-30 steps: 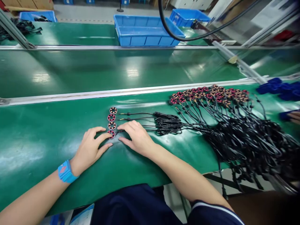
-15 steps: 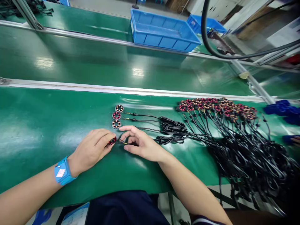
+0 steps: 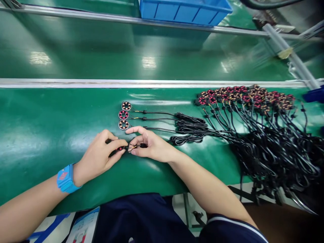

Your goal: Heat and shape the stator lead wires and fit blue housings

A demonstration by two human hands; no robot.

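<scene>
Head camera: my left hand (image 3: pixel 102 150) is closed on a small red-wound metal ring (image 3: pixel 120 148), thumb and fingers covering most of it. The ring sits just nearer me than my landmark, the column of three round metal-rimmed rings (image 3: pixel 123 118), whose middle ring is wound in red and the other two in copper colour. My right hand (image 3: pixel 150 145), nearer me and to the right of the column, pinches the thin yellow and dark leads (image 3: pixel 136 146) with the black rubber collar (image 3: pixel 143 145) beside its thumb; its forefinger stretches out, the tip just beside the column's lowest ring. I wear a bright blue wrist strap (image 3: pixel 67 179) on my left arm, nearer me and to the left of the column.

Right of the column, its black cables run to neatly folded black cable bundles (image 3: pixel 189 123). Farther right lies a heap of red and copper-coloured rings (image 3: pixel 243 96), with a thick tangle of black cables (image 3: pixel 273 152) on its near side. Well beyond the column stands a blue plastic crate (image 3: pixel 186 11).
</scene>
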